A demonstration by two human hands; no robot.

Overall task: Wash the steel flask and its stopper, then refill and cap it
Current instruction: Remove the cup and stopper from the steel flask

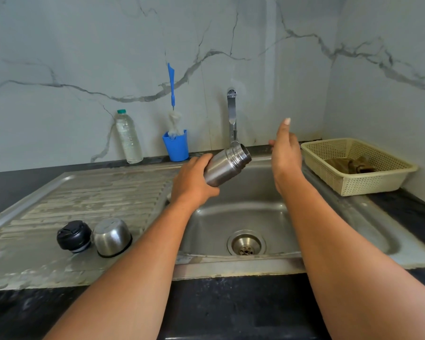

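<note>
Left hand [194, 182] fingers curled round the steel flask [227, 166] at frame centre (tilted, open mouth at the tap [232, 114]), right hand [286, 153] fingers straight, holding nothing, black stopper [74, 236] beside steel cup [112, 236] lower left, basket [358, 185] right.

Back wall [84, 45]: pale grey marble-look panels crossed by dark veins, with a vertical seam [203, 99] left of the tap.
Side wall [390, 33]: the same veined panelling, meeting the back wall in a corner at the right.
Counter [231, 303]: dark speckled stone, along the front edge and behind the sink.
Sink [329, 217]: steel, set into the counter; one basin with a round drain [246, 242].
Drainboard [96, 192]: ribbed steel left of the basin, dull and stained.
Tap [232, 114]: chrome, mounted on the back wall above the basin.
Basket [368, 185]: cream perforated plastic, at the right by the side wall.
Light: soft and even, with a faint sheen on the steel.
</note>
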